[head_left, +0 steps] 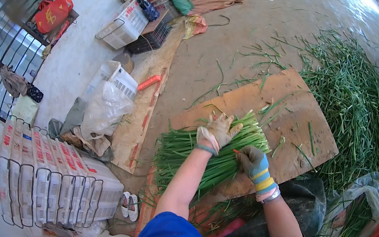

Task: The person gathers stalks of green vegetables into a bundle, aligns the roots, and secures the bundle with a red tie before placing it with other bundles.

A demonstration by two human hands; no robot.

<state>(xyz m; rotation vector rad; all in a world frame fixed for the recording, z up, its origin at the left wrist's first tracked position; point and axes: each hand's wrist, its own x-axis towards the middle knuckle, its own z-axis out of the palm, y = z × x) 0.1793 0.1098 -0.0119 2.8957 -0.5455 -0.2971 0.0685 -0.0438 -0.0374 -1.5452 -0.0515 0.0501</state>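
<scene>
A thick bundle of garlic chives (198,159) lies across a brown wooden board (299,116), its pale cut ends toward the upper right. My left hand (220,129), in a pale, soiled glove, curves over the top of the bundle and grips it near the cut ends. My right hand (252,163), in a grey glove with blue and yellow bands, is closed against the bundle's right side. A small orange-red strip (236,151) shows at its fingertips. The underside of the bundle is hidden.
A large heap of loose green stalks (356,100) spreads right of the board. Clear plastic bags (360,195) lie at lower right. White plastic crates (56,177) with wire handles stand at lower left. More crates (125,24) sit by the wall, near an orange-handled object (149,82).
</scene>
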